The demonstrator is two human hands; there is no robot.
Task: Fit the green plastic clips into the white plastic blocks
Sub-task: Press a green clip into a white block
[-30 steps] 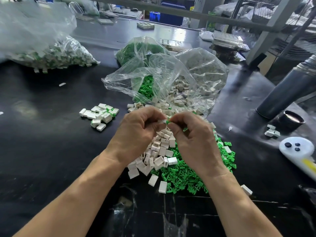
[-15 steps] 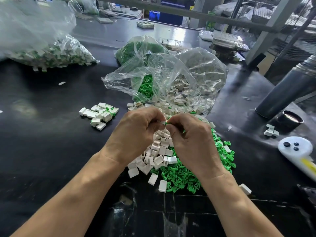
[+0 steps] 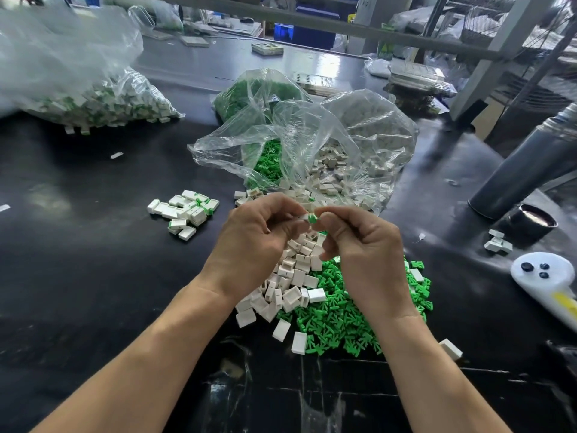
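Note:
My left hand [image 3: 253,245] pinches a white plastic block [image 3: 303,216] above the heap. My right hand [image 3: 365,245] pinches a green plastic clip [image 3: 311,219] whose tip sits at the block's end. Both hands meet fingertip to fingertip over the black table. Under them lies a pile of loose white blocks [image 3: 290,282] and, to its right, a pile of green clips [image 3: 340,320]. A small group of fitted blocks [image 3: 184,212] with green showing lies to the left.
An open clear bag [image 3: 299,145] holding green clips and white blocks lies behind the hands. A large bag of fitted blocks [image 3: 93,101] sits at far left. A grey cylinder [image 3: 530,164], a black cap [image 3: 535,223] and a white controller [image 3: 546,276] are on the right.
Both hands have lifted a little off the pile. The green clip now shows more plainly at the end of the white block.

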